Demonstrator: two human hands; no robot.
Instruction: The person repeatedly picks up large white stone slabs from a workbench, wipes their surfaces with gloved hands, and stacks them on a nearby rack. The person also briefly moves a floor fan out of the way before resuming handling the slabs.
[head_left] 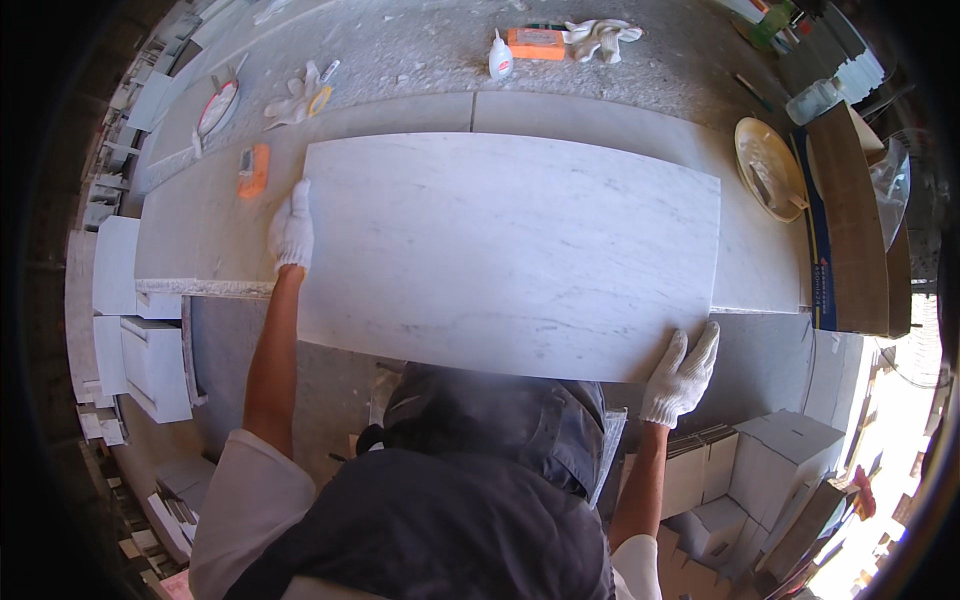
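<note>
White, grey-veined slab (pixel 510 260) is over the worktop (pixel 205 235), its near long side jutting past the front edge; can't tell if it's resting or lifted. Left hand (pixel 292 228) clamped on the slab's left edge, right hand (pixel 685 375) on its near right corner; both white-gloved, well apart. Orange block (pixel 253 170) just left of the left hand. Yellow bowl (pixel 765 155) right of the slab, cardboard box (pixel 848 220) beside it. White bottle (pixel 500 58) beyond the slab.
</note>
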